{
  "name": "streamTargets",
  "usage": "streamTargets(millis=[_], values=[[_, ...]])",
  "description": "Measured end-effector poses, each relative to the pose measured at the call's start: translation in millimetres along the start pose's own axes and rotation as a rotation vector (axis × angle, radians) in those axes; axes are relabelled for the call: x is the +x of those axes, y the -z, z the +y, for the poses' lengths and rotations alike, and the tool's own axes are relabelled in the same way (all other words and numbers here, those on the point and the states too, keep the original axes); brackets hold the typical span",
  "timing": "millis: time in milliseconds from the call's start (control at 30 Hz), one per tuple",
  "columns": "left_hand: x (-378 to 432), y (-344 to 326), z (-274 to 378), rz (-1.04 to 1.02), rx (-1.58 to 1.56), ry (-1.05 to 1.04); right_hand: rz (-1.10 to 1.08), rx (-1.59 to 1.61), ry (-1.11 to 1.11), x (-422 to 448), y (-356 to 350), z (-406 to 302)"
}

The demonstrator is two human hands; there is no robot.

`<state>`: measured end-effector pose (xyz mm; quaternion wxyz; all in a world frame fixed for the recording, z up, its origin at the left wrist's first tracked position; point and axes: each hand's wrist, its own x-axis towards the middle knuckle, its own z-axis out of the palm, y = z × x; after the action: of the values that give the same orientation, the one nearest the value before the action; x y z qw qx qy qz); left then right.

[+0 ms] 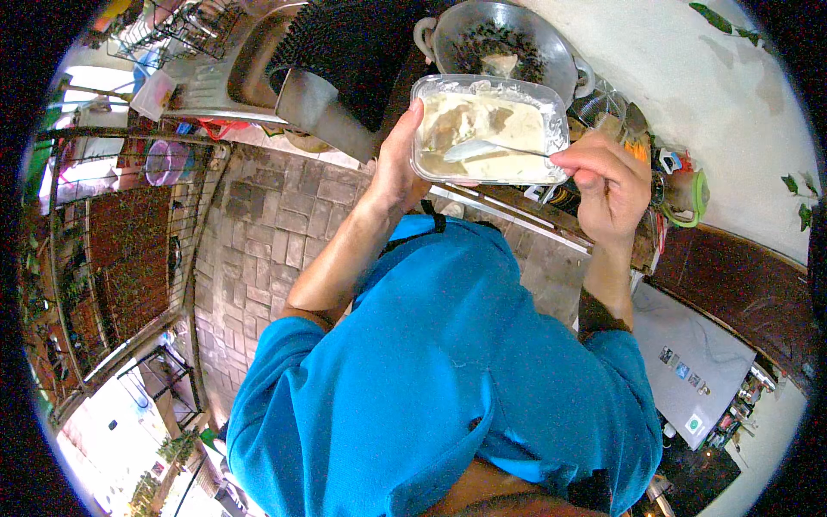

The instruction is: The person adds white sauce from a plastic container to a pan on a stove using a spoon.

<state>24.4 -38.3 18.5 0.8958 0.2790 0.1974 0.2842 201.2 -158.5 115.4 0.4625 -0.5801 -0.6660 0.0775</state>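
My left hand point(399, 155) grips the left end of a clear plastic container point(423, 169), thumb along its side wall. Inside lies a pale, creamy batter point(517, 123) with a wet, greyish patch, and whitish residue coats the inner walls. Between the thumb and fingers of my right hand point(607, 181) is the handle of a metal spoon point(475, 150). Its bowl rests in or just over the batter, near the container's front wall. Just beyond the container stands a large metal wok point(543, 48) with two loop handles, its inside darkened and a pale piece point(499, 65) in it.
A stainless steel sink point(249, 71) and a dish rack point(174, 39) are at the upper left. Right of the wok are a clear plastic cup point(601, 106) and a green-handled container point(694, 200). A grey appliance point(691, 362) stands to my right. Paving bricks point(278, 213) cover the floor.
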Motion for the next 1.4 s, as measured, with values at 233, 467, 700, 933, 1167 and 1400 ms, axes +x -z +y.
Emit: streamTargets(millis=[233,467,700,933,1167,1400], values=[[-3.6,-5.7,0.4,-0.001,-0.081,0.046,-0.094,-0.026,0.159,7.3,-16.5,-11.7],[-4.8,-3.5,-1.0,0.017,-0.092,0.028,0.113,-0.004,0.063,6.1,2.2,-2.1],[-4.6,1.4,-0.3,-0.014,-0.107,0.103,0.072,0.015,-0.120,14.0,7.2,35.1],[-6.6,0.9,-3.8,-0.028,-0.095,0.178,0.028,0.066,-0.238,4.9,-5.2,56.3],[-5.7,4.9,-9.5,-0.010,-0.029,0.150,0.000,-0.026,0.109,9.2,-1.1,52.4],[-11.4,-0.3,2.9,0.021,0.033,0.066,0.242,-0.120,-0.029,-12.4,18.8,25.7]])
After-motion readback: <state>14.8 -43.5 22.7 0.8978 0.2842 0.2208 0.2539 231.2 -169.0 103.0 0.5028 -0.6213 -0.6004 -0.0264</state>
